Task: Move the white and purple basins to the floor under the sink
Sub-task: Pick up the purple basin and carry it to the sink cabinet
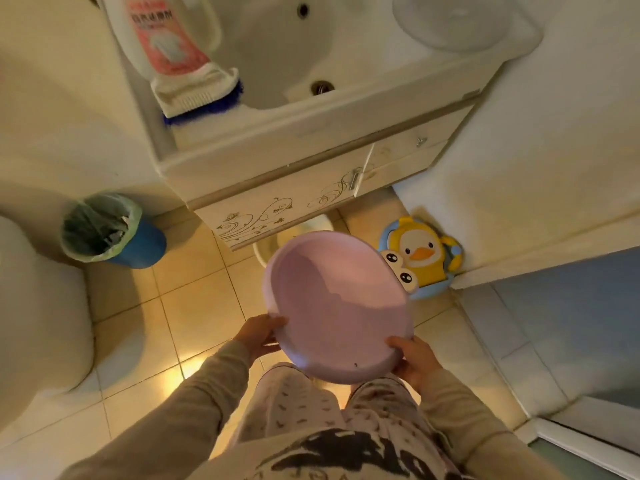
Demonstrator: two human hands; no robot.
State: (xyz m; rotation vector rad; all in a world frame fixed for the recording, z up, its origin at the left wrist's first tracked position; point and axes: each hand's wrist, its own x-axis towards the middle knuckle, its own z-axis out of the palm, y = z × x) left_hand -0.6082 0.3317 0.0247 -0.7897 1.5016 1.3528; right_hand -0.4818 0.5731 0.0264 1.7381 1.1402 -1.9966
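Observation:
I hold the purple basin (337,303) in front of me, above the tiled floor and tilted so its inside faces up. My left hand (259,332) grips its near left rim. My right hand (414,360) grips its near right rim. The white basin (273,245) rests on the floor under the sink cabinet (287,188); only part of its rim shows, the rest hidden by the cabinet and the purple basin. The sink (277,64) is at the top of the view.
A blue bin (114,233) with a green liner stands on the floor at the left. A yellow duck child seat (424,252) leans in the corner on the right. A bottle (162,36) and a brush (204,95) sit on the sink's left edge. A toilet (38,306) is at far left.

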